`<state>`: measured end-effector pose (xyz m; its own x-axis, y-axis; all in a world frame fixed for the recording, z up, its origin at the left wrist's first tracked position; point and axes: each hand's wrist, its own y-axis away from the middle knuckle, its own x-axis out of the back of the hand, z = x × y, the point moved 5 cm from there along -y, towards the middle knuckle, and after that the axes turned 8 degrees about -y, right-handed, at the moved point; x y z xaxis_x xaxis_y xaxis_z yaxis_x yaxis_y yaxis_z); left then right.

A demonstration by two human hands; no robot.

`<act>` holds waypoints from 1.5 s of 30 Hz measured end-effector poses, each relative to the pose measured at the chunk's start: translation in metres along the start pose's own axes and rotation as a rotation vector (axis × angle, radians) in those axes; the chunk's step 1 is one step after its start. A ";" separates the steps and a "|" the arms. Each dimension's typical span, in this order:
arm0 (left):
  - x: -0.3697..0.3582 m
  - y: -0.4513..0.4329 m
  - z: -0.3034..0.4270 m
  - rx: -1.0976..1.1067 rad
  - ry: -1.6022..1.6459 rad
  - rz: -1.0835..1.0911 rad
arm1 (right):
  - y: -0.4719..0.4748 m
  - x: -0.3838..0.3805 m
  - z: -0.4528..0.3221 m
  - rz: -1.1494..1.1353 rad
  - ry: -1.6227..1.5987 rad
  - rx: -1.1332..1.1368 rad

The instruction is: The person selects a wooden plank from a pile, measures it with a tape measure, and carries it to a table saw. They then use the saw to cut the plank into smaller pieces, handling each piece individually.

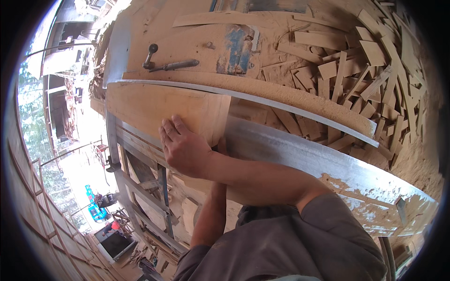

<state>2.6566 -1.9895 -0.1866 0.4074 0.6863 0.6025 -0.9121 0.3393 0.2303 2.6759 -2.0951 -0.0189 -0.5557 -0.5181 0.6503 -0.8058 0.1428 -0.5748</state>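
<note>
My right hand point(186, 151) lies flat on the top face of a pale wooden board point(154, 109), fingers spread a little and pointing away from me. Lines near the board's right end suggest more than one layer. My left hand point(222, 145) is at the near corner of that end, mostly hidden beneath my right forearm, so its grip cannot be told. The board rests on a metal machine table point(274, 140), its far edge along a long metal fence point(253, 96). Behind the fence runs a ridge coated in sawdust.
A crank handle point(151, 56) and a metal rod point(175, 65) lie beyond the fence. Wood offcuts point(337, 70) are heaped at the upper right. A metal side frame point(146, 196) stands at the lower left. Farther off, a person in red point(114, 226) is partly visible.
</note>
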 end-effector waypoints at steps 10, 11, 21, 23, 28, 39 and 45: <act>0.001 0.010 0.010 0.033 0.049 0.008 | 0.009 -0.001 0.000 0.017 -0.161 0.059; 0.000 0.011 0.011 0.040 0.054 0.011 | 0.009 0.000 0.001 0.026 -0.208 0.061; 0.010 0.017 0.011 -0.081 -0.047 0.281 | -0.010 0.003 -0.022 0.070 -0.377 0.293; 0.014 0.022 0.043 -0.089 -0.279 0.241 | -0.004 0.008 -0.021 0.112 -0.516 0.241; 0.013 0.024 0.023 0.014 -0.624 0.280 | 0.037 0.049 0.025 0.354 -0.735 -0.048; -0.005 0.023 0.017 -0.144 0.022 0.257 | 0.141 0.039 0.129 0.151 -0.641 -0.980; -0.020 0.049 0.028 -0.186 0.100 0.152 | 0.147 0.020 0.153 0.181 -1.328 -1.230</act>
<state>2.6027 -2.0048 -0.1661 0.2769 0.7953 0.5392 -0.9429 0.3331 -0.0070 2.5775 -2.2137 -0.1661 -0.6254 -0.5925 -0.5078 -0.7777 0.4200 0.4677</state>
